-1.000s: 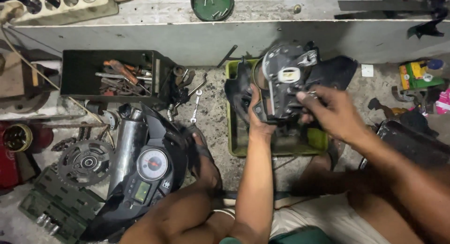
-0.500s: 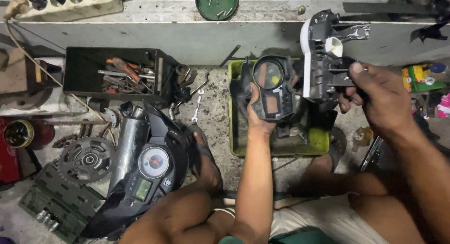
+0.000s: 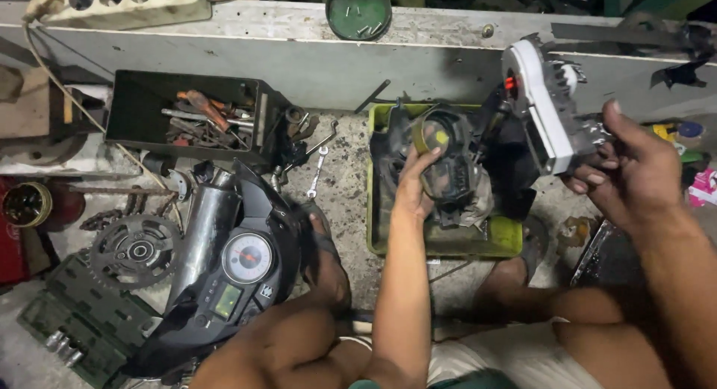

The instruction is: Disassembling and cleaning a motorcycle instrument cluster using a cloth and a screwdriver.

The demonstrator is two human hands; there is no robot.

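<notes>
My left hand [image 3: 413, 181] grips a round dark gauge unit [image 3: 442, 159] with a yellowish face, held just above a yellow-green tray [image 3: 448, 243]. My right hand [image 3: 631, 172] holds a white and black meter housing [image 3: 544, 109], lifted up and to the right of the tray, its white back edge turned toward me. Dark cloth and plastic parts [image 3: 508, 165] lie in the tray between the two pieces.
A black motorcycle dash cover with a round speedometer [image 3: 246, 258] rests by my left knee. A black toolbox [image 3: 187, 120] holds pliers and screwdrivers at upper left. A wrench [image 3: 317, 172], a sprocket [image 3: 134, 248], a socket set case [image 3: 75, 322] and a concrete ledge [image 3: 299, 53] surround them.
My right hand has pulled the white housing off the gauge unit and carried it up and to the right. My left hand has lowered the gauge toward the tray.
</notes>
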